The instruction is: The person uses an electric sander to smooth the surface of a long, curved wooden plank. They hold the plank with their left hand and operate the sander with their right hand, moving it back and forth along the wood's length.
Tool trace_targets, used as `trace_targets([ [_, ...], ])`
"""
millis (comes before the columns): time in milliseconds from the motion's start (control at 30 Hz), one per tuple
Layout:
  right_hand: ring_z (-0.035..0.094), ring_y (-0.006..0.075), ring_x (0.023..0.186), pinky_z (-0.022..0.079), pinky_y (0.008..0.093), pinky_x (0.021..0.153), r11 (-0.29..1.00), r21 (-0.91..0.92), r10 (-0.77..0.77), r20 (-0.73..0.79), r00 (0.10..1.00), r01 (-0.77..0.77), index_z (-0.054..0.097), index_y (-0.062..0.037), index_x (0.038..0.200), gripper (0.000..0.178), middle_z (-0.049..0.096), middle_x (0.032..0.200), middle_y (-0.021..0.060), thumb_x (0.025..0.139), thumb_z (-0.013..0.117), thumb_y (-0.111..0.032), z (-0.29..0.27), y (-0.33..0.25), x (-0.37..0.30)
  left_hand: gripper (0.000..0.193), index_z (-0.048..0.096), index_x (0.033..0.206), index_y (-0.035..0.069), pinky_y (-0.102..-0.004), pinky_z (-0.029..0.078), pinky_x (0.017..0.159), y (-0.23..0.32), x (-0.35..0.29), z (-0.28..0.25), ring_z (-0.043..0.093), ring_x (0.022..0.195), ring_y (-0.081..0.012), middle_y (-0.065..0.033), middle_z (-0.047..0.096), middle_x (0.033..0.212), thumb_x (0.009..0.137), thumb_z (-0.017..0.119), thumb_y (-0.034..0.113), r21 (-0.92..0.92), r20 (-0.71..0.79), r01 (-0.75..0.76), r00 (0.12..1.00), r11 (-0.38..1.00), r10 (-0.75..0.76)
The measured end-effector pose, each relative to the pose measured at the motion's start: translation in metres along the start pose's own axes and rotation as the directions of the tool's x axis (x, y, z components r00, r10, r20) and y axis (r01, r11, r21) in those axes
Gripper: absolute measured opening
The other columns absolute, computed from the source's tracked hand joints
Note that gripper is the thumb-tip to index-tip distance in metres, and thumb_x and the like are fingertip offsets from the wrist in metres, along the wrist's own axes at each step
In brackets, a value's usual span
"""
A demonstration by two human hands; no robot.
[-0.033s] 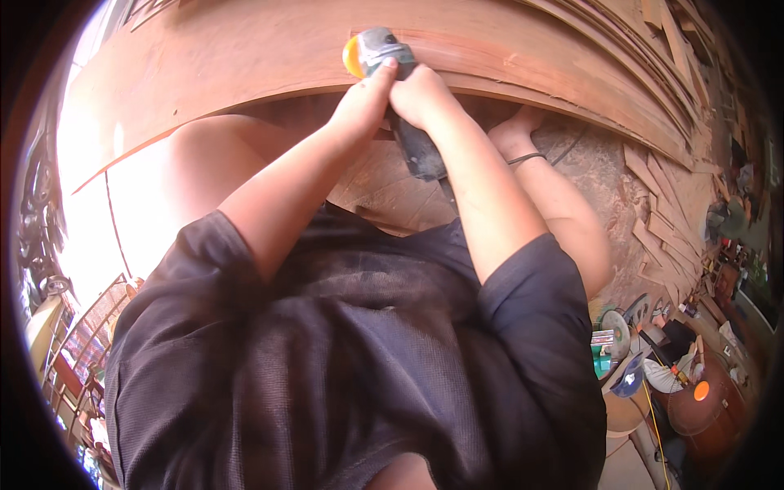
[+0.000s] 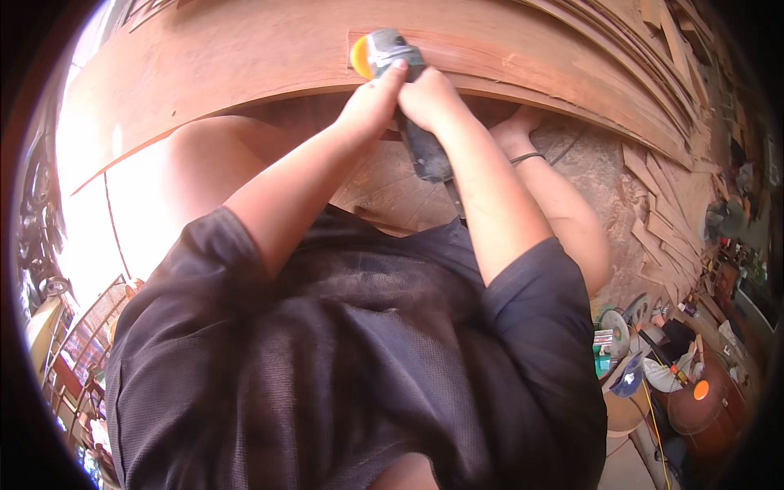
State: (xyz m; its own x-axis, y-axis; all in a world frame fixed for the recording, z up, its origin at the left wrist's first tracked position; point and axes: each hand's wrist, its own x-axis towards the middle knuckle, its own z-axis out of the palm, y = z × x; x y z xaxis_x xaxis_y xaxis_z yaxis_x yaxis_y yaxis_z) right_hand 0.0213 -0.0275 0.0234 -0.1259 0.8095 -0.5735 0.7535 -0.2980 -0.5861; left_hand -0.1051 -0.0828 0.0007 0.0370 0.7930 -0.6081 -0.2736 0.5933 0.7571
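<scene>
An angle grinder (image 2: pixel 425 155) with a dark body and a grey metal head is in both my hands. My left hand (image 2: pixel 374 104) is closed round it near the head, its thumb lying along the top. My right hand (image 2: pixel 429 96) wraps the body just behind. The yellow disc (image 2: pixel 360 57) stands on edge at the head's left side, over a reddish wooden strip (image 2: pixel 482 65) on a long, wide board (image 2: pixel 229 61). Whether the disc touches the wood, I cannot tell. A cord (image 2: pixel 454 196) trails from the grinder's rear end, partly behind my right forearm.
Long planks (image 2: pixel 604 57) lie stacked at the far right. Wood offcuts (image 2: pixel 665 237) are scattered on the floor at the right. Nearer lie loose discs (image 2: pixel 614 331), a blue cap (image 2: pixel 629 376) and a yellow cable (image 2: pixel 649 408). A wire rack (image 2: pixel 82 343) stands at the left.
Both my hands and the grinder have shifted slightly to the right. More of the reddish strip's left end now shows beside the disc.
</scene>
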Motion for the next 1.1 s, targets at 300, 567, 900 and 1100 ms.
trace_targets([
  [300,0.076,0.0387,0.114,0.058,0.0429,0.095,0.943,0.326,0.15,-0.253,0.956,-0.062,0.071,0.0153,0.125,0.064,0.077,0.117,0.0316,0.097,0.067,-0.043,-0.052,0.093,0.007,0.091,0.058,0.15,-0.004,-0.0567,0.059,0.101,0.017,0.03,0.089,0.065,0.13,-0.0424,-0.0279,0.064,0.144,0.101,0.057,0.073,0.286,0.232,0.069,0.963,0.956,-0.139],
  [567,0.076,0.0395,0.115,0.058,0.0455,0.098,0.997,0.06,0.044,-0.082,0.996,-0.04,0.07,0.0114,0.129,0.061,0.075,0.121,0.0339,0.097,0.067,-0.041,0.014,-0.009,-0.008,0.09,0.052,0.152,-0.007,-0.057,0.061,0.1,0.026,-0.021,-0.003,0.064,0.13,-0.0421,-0.0279,0.06,0.147,0.104,0.057,0.069,0.079,-0.023,0.103,0.995,0.992,-0.101],
  [900,0.074,0.0406,0.122,0.057,0.045,0.101,0.996,0.056,0.078,-0.146,0.986,-0.071,0.073,0.0078,0.127,0.064,0.075,0.123,0.0324,0.098,0.066,-0.049,-0.026,0.035,-0.01,0.092,0.054,0.151,-0.01,-0.0517,0.06,0.102,-0.006,0.028,0.033,0.065,0.131,-0.0395,-0.0272,0.064,0.145,0.104,0.057,0.069,0.156,0.189,0.015,0.981,0.988,-0.044],
  [1100,0.077,0.0363,0.115,0.058,0.0439,0.096,0.961,0.263,0.145,-0.22,0.965,-0.084,0.073,0.0105,0.126,0.062,0.077,0.118,0.0313,0.098,0.067,-0.045,-0.031,0.074,0.002,0.089,0.055,0.155,-0.003,-0.0547,0.057,0.105,0.011,0.021,0.061,0.058,0.14,-0.0406,-0.0268,0.057,0.154,0.103,0.058,0.069,0.231,0.218,0.091,0.965,0.969,-0.142],
])
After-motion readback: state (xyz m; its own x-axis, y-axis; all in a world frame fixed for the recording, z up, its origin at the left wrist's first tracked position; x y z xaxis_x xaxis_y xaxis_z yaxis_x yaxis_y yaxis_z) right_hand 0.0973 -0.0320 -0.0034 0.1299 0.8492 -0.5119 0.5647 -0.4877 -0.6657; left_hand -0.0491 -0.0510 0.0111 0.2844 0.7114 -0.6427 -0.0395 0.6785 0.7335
